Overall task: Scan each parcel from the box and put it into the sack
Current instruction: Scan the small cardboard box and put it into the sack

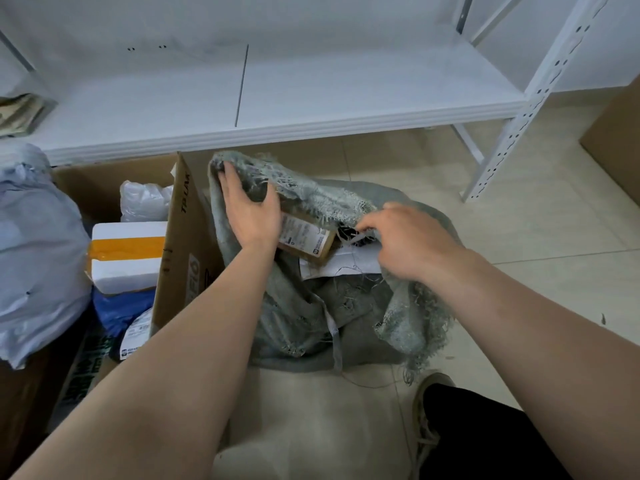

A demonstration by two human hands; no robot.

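My left hand [250, 211] lies at the far-left rim of the sack [311, 323], fingers straight and close together, thumb spread toward the brown parcel [306, 237]. Its fingertips slip under the frayed edge. My right hand [412, 244] is at the sack's right rim, fingers curled and pinching the fabric. The brown parcel sits label-up in the sack's mouth, on a white parcel [346, 263]. Just left of the sack stands the box [188, 237], with more parcels inside.

left grip [250, 211]: flat, palm down, arm extended | right grip [412, 244]: curled, pinching
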